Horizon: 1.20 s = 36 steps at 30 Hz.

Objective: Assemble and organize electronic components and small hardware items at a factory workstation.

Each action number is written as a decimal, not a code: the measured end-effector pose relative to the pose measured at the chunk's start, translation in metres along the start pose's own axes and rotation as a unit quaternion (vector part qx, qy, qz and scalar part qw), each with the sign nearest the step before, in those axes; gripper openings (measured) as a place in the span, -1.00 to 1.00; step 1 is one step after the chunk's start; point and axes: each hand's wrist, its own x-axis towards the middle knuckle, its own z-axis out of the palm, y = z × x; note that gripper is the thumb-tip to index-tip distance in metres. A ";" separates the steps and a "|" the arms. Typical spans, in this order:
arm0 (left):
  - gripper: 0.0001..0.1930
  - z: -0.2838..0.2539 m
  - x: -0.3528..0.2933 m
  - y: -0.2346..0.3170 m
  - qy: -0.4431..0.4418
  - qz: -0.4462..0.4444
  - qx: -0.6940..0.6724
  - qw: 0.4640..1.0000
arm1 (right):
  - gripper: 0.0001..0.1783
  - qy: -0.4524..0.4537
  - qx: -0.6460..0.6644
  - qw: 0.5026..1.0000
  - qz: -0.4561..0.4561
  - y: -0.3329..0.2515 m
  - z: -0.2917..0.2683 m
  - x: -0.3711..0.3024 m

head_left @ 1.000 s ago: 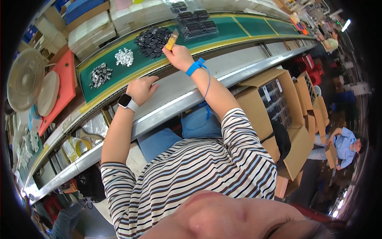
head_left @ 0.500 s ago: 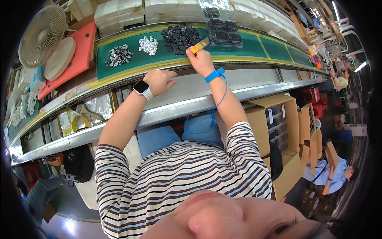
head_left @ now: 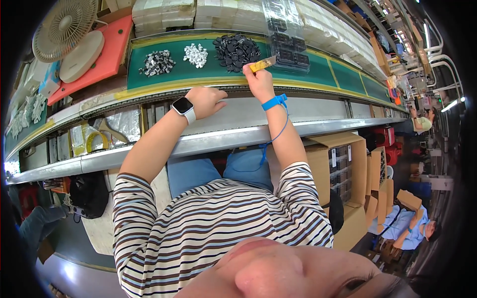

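The left hand (head_left: 202, 103), its wrist banded by a smartwatch (head_left: 184, 108), is poised at the near edge of a green conveyor belt (head_left: 318, 72), thumb parted from loosely bent fingers. Well apart, a yellow-handled tool (head_left: 260, 65), its exact type unclear, is clamped between thumb and fingers of the right hand (head_left: 261, 83) above the belt's near side. Farther across the belt, black round parts (head_left: 236, 52), white parts (head_left: 195, 55) and black-and-silver pieces (head_left: 157, 63) are heaped, with clear plastic trays (head_left: 289, 58) set beside; beyond its far edge, white foam boxes (head_left: 226, 14) are lined up
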 end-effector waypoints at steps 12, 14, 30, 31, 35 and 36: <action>-0.74 -0.001 0.002 0.001 -0.011 0.007 -0.003 1.000 | -0.84 -0.006 -0.038 0.999 0.033 0.011 -0.002 0.005; -0.77 0.000 0.002 -0.002 0.022 0.016 -0.009 1.000 | -0.83 0.102 -0.037 0.993 -0.038 0.013 -0.009 0.012; -0.75 -0.004 -0.001 0.002 0.017 0.012 -0.017 1.000 | 0.04 0.059 -0.274 0.901 0.332 0.094 -0.119 0.087; -0.75 -0.004 0.000 0.002 0.020 0.013 -0.018 1.000 | 0.04 0.059 -0.276 0.901 0.330 0.097 -0.122 0.086; -0.75 -0.003 -0.001 0.001 0.004 0.009 -0.006 1.000 | -0.02 0.019 -0.246 0.912 0.328 0.092 -0.127 0.085; -0.75 -0.003 -0.002 0.001 0.008 0.013 -0.003 1.000 | -0.03 0.024 -0.263 0.911 0.316 0.088 -0.127 0.085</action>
